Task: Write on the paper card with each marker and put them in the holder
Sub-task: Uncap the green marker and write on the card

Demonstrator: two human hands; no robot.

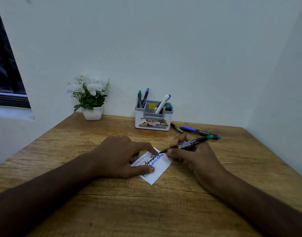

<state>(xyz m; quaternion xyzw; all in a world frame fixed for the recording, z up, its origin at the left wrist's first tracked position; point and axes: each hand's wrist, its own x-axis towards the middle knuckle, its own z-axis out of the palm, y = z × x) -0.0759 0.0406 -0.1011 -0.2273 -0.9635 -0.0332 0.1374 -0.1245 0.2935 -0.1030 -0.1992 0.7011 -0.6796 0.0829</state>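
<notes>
A white paper card point(161, 173) with several lines of blue, black and green writing lies on the wooden table point(112, 211). My left hand point(123, 156) presses flat on the card's left part, and a bit of green shows under its fingers. My right hand point(193, 156) grips a black marker with a green end point(189, 144), its tip touching the card's far corner. The white and grey holder point(153, 117) stands behind, with several markers upright in it. Two or three more markers point(198, 131) lie on the table right of the holder.
A white pot of white flowers point(90, 98) stands at the back left against the wall. Walls close the table in at the back and right. A dark window point(4, 65) is at the far left.
</notes>
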